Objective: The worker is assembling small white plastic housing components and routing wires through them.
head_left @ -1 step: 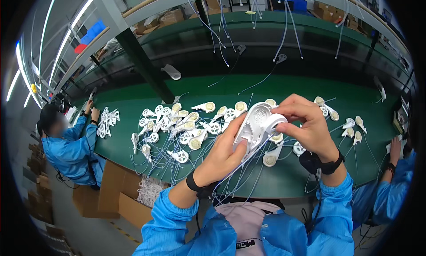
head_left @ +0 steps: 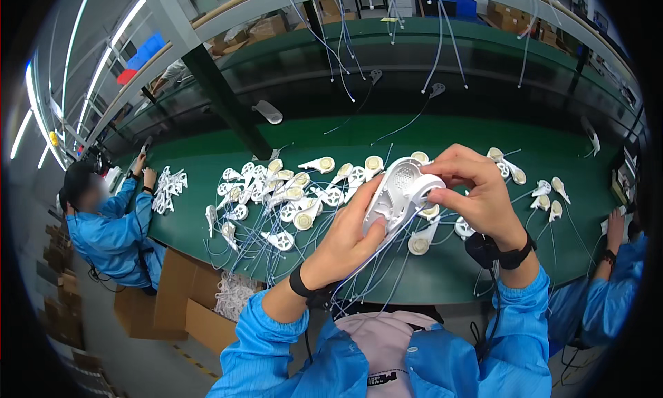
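My left hand (head_left: 345,245) is wrapped round a white oval plastic housing (head_left: 398,178), its hollow side up, with a patch of small holes inside. At the housing's right side my right hand (head_left: 476,192) pinches a white round part (head_left: 427,185) between thumb and fingers. That part overlaps the housing; whether it is seated in it I cannot tell. A pale blue cable (head_left: 387,247) trails from beneath the two toward my lap. Around my hands lie several white teardrop-shaped parts (head_left: 304,217), some with cream discs, their cables tangled.
A green workbench (head_left: 276,286) spans the view. Cables (head_left: 442,46) hang from a rail above. At left, a person in blue (head_left: 110,222) works beside a pile of white parts (head_left: 168,191); a cardboard box (head_left: 176,294) stands below. Another person's hand (head_left: 615,231) is at right.
The white round part in my right hand has turned slightly, showing more of its round end. The whole view has shifted a little. Both hands keep their hold.
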Available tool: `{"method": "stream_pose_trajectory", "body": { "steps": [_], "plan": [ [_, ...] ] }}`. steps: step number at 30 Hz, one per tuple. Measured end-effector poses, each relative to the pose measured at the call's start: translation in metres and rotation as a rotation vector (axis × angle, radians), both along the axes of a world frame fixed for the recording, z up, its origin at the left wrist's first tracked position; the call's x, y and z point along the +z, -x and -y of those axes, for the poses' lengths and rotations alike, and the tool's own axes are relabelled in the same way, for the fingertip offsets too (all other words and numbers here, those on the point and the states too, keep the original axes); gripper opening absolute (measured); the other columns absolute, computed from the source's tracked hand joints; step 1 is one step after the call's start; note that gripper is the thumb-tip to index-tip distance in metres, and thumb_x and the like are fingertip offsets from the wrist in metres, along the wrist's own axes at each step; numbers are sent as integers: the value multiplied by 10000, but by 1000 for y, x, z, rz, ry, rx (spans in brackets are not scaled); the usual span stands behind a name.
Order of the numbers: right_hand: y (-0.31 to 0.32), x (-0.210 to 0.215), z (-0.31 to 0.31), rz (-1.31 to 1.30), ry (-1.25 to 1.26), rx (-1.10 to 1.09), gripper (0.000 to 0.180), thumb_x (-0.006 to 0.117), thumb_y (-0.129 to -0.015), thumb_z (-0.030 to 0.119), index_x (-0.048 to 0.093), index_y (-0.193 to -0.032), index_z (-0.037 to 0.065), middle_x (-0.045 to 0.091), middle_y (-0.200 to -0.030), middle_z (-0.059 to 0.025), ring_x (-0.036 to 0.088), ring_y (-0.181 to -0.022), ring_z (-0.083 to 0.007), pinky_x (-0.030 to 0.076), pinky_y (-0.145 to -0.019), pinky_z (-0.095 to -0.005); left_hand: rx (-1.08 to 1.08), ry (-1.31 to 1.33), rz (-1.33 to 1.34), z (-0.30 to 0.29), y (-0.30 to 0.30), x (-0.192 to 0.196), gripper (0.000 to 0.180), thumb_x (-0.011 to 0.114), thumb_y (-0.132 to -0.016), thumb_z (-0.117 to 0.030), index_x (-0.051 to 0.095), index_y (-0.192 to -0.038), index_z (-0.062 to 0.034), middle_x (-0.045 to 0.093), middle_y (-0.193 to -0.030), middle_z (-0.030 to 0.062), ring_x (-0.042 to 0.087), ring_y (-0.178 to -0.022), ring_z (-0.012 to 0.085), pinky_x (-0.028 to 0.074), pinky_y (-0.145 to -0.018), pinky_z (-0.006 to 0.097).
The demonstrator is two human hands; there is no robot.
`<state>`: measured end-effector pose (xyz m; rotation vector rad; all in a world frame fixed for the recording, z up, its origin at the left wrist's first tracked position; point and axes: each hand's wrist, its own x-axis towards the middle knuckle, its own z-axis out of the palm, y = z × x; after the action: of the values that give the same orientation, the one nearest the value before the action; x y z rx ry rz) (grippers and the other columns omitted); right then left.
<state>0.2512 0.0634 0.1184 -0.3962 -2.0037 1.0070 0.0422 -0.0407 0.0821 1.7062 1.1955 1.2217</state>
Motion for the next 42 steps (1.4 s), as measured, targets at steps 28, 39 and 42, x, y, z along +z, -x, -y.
{"method": "stream_pose_trajectory", "body": {
  "steps": [28, 39, 42],
  "plan": [
    [-30, -1, 57, -46, -465, -191, 331, 831, -689, 132, 692, -965, 15, 606, -877, -76, 597, -719, -138, 488, -593, -252, 114, -223, -231, 58, -52, 7, 492, 596, -859, -41, 427, -1316, 25, 624, -1088, 258, 630, -993, 417, 502, -816, 414],
    [-7, -24, 35, 24, 185, 27, 274, 735, -821, 132, 651, -1025, -31, 685, -829, -75, 617, -682, -94, 488, -615, -223, 86, -83, -170, 38, -44, 2, 432, 606, -844, -53, 492, -1254, 21, 640, -1029, 250, 651, -929, 402, 512, -767, 421],
    [-5, -29, 20, 9, 122, 31, 278, 735, -819, 158, 652, -1001, -35, 681, -812, -94, 632, -680, -112, 487, -596, -238, 57, 35, -130, 28, -39, 1, 405, 624, -846, -82, 516, -1221, 26, 659, -995, 206, 680, -873, 318, 518, -740, 381]
  ]
}}
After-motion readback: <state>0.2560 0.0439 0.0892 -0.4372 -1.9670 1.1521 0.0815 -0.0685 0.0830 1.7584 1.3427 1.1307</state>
